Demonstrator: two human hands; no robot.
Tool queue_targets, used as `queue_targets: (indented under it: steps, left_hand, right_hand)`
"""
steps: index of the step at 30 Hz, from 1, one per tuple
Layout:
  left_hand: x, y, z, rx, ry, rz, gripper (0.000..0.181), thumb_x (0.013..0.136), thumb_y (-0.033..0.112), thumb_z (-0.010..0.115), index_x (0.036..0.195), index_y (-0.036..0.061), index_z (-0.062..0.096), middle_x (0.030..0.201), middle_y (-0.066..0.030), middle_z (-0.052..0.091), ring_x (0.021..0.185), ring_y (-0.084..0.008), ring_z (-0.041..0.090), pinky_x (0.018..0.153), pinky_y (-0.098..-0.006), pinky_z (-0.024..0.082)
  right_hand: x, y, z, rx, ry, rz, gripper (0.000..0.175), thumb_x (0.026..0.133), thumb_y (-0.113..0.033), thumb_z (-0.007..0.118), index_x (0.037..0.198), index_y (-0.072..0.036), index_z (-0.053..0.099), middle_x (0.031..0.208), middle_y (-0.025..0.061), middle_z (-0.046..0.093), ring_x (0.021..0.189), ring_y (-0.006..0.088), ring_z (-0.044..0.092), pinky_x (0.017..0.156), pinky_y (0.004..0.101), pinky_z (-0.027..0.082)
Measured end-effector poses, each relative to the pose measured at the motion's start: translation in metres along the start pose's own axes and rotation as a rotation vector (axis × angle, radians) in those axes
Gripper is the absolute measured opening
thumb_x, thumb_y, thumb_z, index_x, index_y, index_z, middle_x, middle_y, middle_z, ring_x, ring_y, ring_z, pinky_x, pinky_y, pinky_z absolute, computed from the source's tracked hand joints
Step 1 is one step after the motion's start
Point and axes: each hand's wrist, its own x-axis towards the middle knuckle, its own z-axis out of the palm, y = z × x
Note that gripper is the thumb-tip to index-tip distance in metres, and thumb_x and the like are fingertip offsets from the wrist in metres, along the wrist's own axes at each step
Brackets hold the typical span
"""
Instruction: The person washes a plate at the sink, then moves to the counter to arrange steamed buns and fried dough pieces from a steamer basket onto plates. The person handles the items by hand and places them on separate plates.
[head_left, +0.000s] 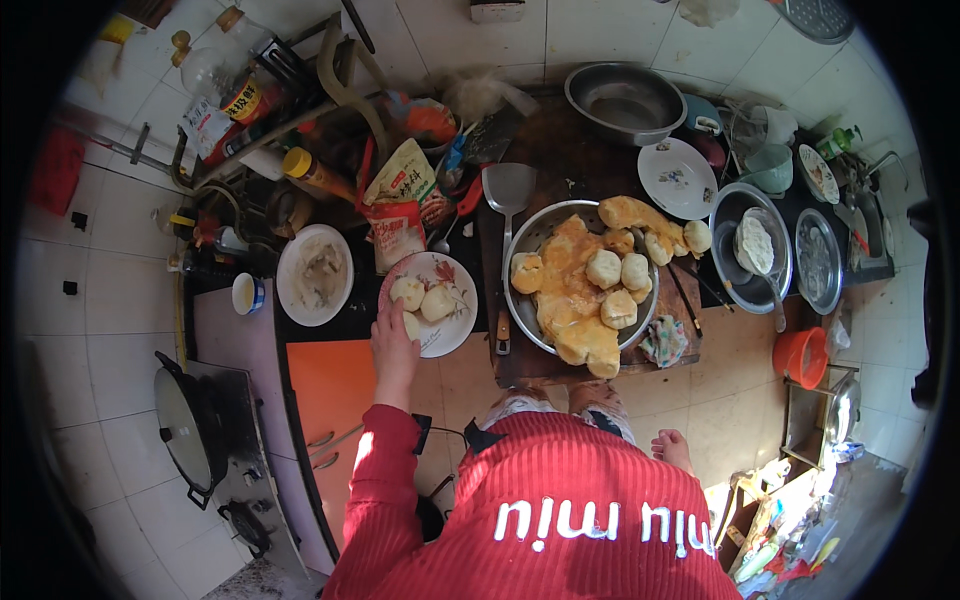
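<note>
My left hand (396, 346) reaches over the near-left rim of a floral plate (450, 340), its fingers on a pale bun (410, 325). Two more pale buns (437, 303) rest on that plate. My right hand (672, 448) hangs low beside my body, fingers partly curled, with nothing visible in it. In front of me a metal colander (523, 326) holds golden flat bread (564, 281) and several browned buns (603, 268). Some of the bread hangs over its rim. A metal spatula (510, 189) with a wooden handle lies left of the colander.
Left of the floral plate stand a white bowl with floury residue (315, 285) and seasoning bags (397, 236). On the right are chopsticks (686, 300), a cloth (664, 341), a white plate (677, 180) and a steel basin (718, 262) holding a bowl of flour (754, 241). A lidded wok (187, 431) sits far left.
</note>
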Motion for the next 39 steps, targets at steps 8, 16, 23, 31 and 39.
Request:
queue_targets:
  steps: [8, 16, 23, 31, 39]
  left_hand:
    - [0.011, 0.036, -0.035, -0.027, 0.070, -0.144, 0.069, 0.069, 0.012, 0.078, 0.131, 0.0095, 0.049, 0.123, -0.0120, 0.050, 0.115, -0.0335, 0.048, 0.096, -0.0471, 0.040]
    - [0.057, 0.214, -0.012, -0.475, -0.028, 0.608, 0.053, 0.071, 0.012, 0.076, 0.120, 0.0053, 0.057, 0.119, -0.0136, 0.057, 0.113, -0.0328, 0.052, 0.093, -0.0411, 0.044]
    - [0.082, 0.290, 0.030, -0.107, -0.226, 0.816, 0.053, 0.067, 0.010, 0.074, 0.117, 0.0094, 0.058, 0.114, -0.0090, 0.054, 0.112, -0.0289, 0.049, 0.094, -0.0438, 0.042]
    - [0.111, 0.283, 0.029, -0.577, -0.462, 0.595, 0.054, 0.066, 0.015, 0.077, 0.116, 0.0066, 0.056, 0.114, -0.0115, 0.054, 0.112, -0.0312, 0.052, 0.093, -0.0385, 0.045]
    - [0.107, 0.164, -0.020, -0.619, -0.044, 0.324, 0.059, 0.069, 0.017, 0.080, 0.119, 0.0027, 0.053, 0.113, -0.0164, 0.055, 0.109, -0.0313, 0.055, 0.094, -0.0367, 0.045]
  right_hand:
    - [-0.007, 0.012, -0.008, 0.029, 0.025, 0.052, 0.018, 0.096, -0.019, 0.053, 0.107, -0.006, 0.056, 0.088, 0.0093, 0.066, 0.071, 0.0162, 0.060, 0.060, 0.0293, 0.050]
    - [-0.016, 0.025, -0.010, 0.053, 0.073, 0.082, 0.019, 0.096, -0.019, 0.053, 0.109, -0.005, 0.055, 0.090, 0.0109, 0.065, 0.072, 0.0170, 0.060, 0.061, 0.0299, 0.050]
    - [-0.024, 0.031, -0.017, 0.075, 0.095, 0.061, 0.020, 0.096, -0.018, 0.052, 0.111, -0.004, 0.054, 0.092, 0.0120, 0.066, 0.074, 0.0181, 0.062, 0.062, 0.0301, 0.051]
    - [-0.041, 0.056, -0.024, -0.063, 0.101, 0.022, 0.021, 0.097, -0.018, 0.050, 0.110, -0.001, 0.055, 0.093, 0.0150, 0.065, 0.076, 0.0213, 0.062, 0.066, 0.0343, 0.054]
    - [-0.030, 0.048, -0.024, 0.038, 0.090, 0.028, 0.019, 0.097, -0.017, 0.050, 0.110, -0.003, 0.055, 0.092, 0.0142, 0.065, 0.077, 0.0207, 0.062, 0.065, 0.0336, 0.053]
